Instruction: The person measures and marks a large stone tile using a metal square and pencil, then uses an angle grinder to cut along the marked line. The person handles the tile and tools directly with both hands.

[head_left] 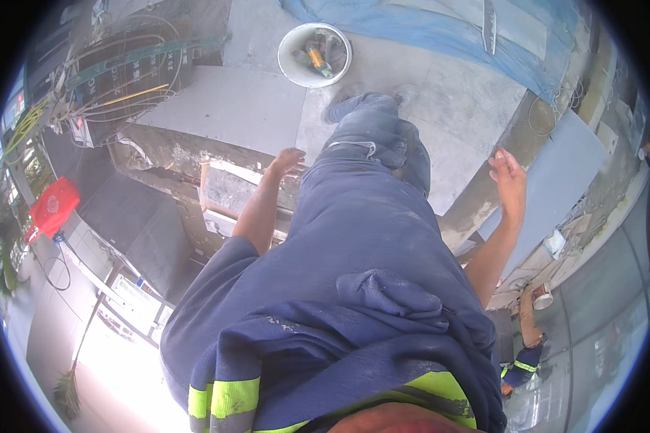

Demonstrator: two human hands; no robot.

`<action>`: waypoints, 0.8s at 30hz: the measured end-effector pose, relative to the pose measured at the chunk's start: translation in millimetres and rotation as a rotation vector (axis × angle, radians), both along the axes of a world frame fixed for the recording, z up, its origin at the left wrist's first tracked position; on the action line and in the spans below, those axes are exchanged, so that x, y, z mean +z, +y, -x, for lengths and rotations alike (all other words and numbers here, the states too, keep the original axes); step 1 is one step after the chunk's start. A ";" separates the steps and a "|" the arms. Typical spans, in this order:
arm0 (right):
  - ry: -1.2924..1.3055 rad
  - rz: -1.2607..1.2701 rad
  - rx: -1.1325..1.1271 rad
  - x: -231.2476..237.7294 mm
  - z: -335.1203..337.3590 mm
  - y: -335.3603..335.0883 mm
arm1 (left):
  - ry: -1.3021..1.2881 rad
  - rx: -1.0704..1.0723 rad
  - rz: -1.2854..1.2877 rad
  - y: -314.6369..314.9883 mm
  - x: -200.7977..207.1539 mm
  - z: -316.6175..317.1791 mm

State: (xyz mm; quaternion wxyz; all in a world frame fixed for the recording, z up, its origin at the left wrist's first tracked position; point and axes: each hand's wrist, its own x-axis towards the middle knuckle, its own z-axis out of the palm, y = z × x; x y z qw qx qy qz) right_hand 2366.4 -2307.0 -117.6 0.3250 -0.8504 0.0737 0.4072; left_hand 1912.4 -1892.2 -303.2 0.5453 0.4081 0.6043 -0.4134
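Observation:
My left hand (289, 159) hangs beside my left thigh with its fingers loosely stretched toward my trousers, and no object shows in it. On the other side my right hand (510, 170) is held out from my body, fingers a little apart and nothing in them. It is nearest to a large grey board (556, 184), seen beyond it on the right. Ahead of my feet stands a round white bucket (287, 58). Inside the bucket lie a bottle with an orange-yellow label (315, 55) and some dark and greenish items I cannot make out.
Blue sheeting (412, 29) covers the far floor, with a long metal straightedge (490, 27) on it. Stacked dark boxes (133, 72) and tangled cables stand at far left. A red cloth or bag (54, 207) is at left. At lower right, a co-worker's arm (529, 321) reaches toward a small container (544, 298).

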 end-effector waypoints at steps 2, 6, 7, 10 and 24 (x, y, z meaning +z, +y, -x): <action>-0.019 -0.027 0.043 -2.1 -21.5 -0.8 | -0.081 0.098 -0.034 -22.6 3.2 -12.8; -0.113 -0.022 0.293 -8.7 -70.8 22.2 | -0.159 0.157 -0.076 -50.7 -24.0 -61.5; -0.185 -0.019 0.371 -8.3 -80.7 27.5 | -0.163 0.174 -0.066 -56.7 -34.8 -69.0; -0.149 -0.046 0.376 -1.2 -99.3 27.5 | -0.256 0.123 -0.081 -51.6 -46.1 -105.1; -0.426 -0.552 -0.192 29.4 -483.4 34.2 | -0.256 -0.152 -0.085 72.2 -109.7 -520.6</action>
